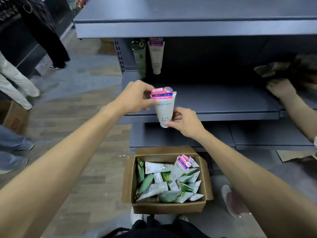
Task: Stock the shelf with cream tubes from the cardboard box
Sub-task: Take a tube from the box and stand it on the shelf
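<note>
Both hands grip the upright tube (pixel 164 107), left hand (pixel 135 98) at top, right hand (pixel 184 121) at cap, before the shelf (pixel 223 100).

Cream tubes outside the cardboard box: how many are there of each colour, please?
White with pink label: 2, the held tube in left hand and right hand, and the white shelf tube.
Green: 1, the green shelf tube.
Total: 3; blurred items at far right not counted.
</note>
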`<control>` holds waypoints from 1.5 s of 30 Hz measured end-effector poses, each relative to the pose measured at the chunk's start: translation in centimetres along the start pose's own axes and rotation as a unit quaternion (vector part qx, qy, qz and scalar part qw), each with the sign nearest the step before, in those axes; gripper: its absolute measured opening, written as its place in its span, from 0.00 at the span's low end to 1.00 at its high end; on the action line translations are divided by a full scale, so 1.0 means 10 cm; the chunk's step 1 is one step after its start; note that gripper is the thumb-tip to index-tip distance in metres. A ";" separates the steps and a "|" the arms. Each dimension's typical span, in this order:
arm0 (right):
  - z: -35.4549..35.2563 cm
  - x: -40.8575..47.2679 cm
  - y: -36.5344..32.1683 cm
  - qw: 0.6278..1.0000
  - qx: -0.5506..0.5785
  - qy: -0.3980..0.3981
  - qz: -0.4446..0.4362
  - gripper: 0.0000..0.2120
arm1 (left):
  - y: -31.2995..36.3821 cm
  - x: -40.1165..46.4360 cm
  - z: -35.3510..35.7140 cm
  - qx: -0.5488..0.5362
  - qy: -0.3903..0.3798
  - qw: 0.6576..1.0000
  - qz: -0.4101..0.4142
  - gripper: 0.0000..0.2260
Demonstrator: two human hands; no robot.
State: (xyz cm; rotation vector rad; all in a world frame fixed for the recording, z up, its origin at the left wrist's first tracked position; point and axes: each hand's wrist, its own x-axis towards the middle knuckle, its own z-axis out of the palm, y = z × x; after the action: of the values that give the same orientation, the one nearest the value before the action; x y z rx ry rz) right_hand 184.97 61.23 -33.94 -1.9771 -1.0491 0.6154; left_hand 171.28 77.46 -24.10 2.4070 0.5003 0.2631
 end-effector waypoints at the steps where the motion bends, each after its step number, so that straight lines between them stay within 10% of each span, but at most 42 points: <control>1: -0.02 0.04 -0.03 1.000 0.002 0.005 -0.001 0.23 | -0.01 0.02 -0.01 -0.005 0.016 1.000 0.006 0.08; 10: -0.05 0.46 -0.15 1.000 0.007 0.018 0.004 0.20 | -0.26 0.25 0.21 -0.116 0.134 0.983 -0.050 0.07; 45: -0.03 2.24 0.16 0.995 -0.094 0.035 -0.008 0.22 | -1.02 1.91 0.16 -0.101 0.172 0.978 -0.065 0.10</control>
State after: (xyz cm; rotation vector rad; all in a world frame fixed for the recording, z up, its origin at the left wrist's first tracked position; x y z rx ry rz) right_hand 198.00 79.44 -36.17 -2.1338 -1.1142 0.4491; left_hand 186.18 91.75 -30.75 2.1281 0.7468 0.6473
